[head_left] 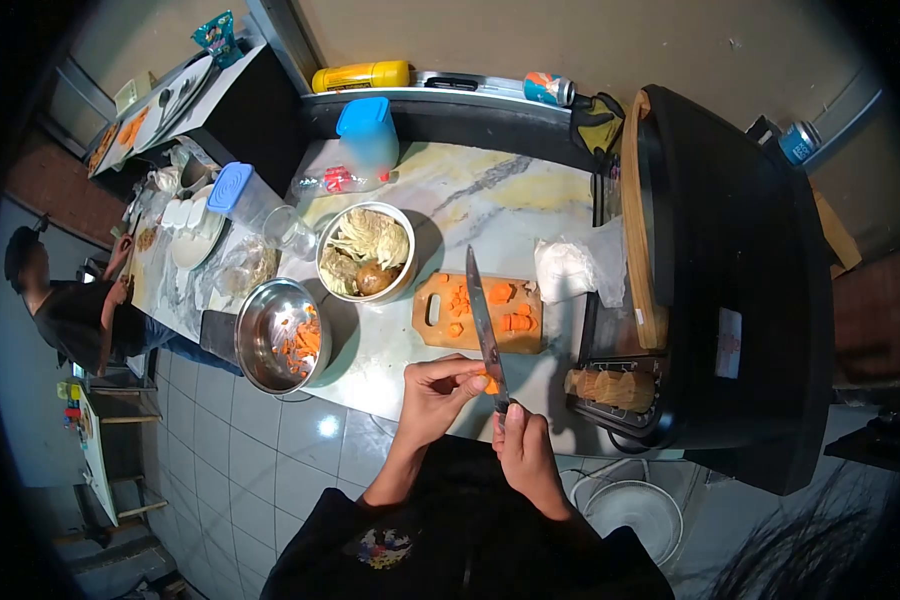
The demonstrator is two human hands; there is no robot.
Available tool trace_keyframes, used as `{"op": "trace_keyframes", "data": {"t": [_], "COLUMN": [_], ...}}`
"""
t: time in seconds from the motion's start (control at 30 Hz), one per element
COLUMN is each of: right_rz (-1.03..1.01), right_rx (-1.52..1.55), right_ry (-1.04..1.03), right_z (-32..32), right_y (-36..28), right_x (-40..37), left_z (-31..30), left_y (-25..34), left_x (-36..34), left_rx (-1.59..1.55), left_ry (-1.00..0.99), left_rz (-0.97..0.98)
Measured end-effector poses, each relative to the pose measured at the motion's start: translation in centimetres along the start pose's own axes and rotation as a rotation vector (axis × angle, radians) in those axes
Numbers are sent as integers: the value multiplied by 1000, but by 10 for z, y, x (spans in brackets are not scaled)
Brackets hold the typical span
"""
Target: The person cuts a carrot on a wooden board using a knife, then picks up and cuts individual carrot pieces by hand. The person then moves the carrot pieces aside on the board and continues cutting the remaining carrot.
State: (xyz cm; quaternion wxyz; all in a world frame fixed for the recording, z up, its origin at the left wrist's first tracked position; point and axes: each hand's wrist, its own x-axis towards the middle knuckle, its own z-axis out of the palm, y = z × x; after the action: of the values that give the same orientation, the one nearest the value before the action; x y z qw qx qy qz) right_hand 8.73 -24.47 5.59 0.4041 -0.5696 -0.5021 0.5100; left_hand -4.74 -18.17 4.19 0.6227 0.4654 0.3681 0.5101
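My left hand (438, 395) pinches a small piece of carrot (490, 384) between thumb and fingertips, close to the blade. In my right hand (523, 447) is the handle of a long kitchen knife (484, 318), its tip pointing away from me. Just beyond both hands lies a wooden cutting board (432, 335) with several cut carrot pieces (517, 322) on it. To the left stands a steel bowl (253, 335) with orange peelings inside. A white bowl (322, 262) behind it holds cabbage (370, 235) and a brown round vegetable (374, 278).
At right stands a large black appliance (730, 250) with a wooden handle. A white plastic bag (567, 270) lies beside the board. Blue-lidded containers (367, 140) and a plastic bottle (320, 181) stand toward the back. Another person (70, 310) works at the far left.
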Motion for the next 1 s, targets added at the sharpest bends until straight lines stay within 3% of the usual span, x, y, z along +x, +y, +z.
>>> {"op": "trace_keyframes", "data": {"t": [0.23,0.37,0.43,0.63,0.67,0.7,0.77,0.83,0.9,0.97,1.0], "right_rz": [-67,38,-112,-26,-138,-140,-129,-13,93,-230,-154], "right_rx": [-151,-97,-297,-448,-721,-726,-402,-272,-135,-653,-889], "right_ry": [96,91,214,305,236,239,412,337,283,417,203], "right_z": [32,50,61,95,97,96,93,79,76,79,75], "right_y": [-6,-15,-9,21,29,29,23,12,13,29,38], "right_x": [27,56,68,70,64,67,73,81,83,76,68], "left_z": [-32,-45,-55,-70,-68,-67,-62,-52,-54,-49,-48], "left_y": [4,1,-5,0,0,-1,-8,-11,-22,-24,-27], "left_x": [26,43,50,72,74,77,75,66,63,66,65], "left_rx": [21,-128,-177,-327,-363,-400,-391,-427,-455,-428,-430], "left_ry": [-26,64,83,81,105,128,82,89,33,134,132], "left_rz": [-26,-107,-150,-197,-218,-234,-241,-360,-353,-344,-341]}}
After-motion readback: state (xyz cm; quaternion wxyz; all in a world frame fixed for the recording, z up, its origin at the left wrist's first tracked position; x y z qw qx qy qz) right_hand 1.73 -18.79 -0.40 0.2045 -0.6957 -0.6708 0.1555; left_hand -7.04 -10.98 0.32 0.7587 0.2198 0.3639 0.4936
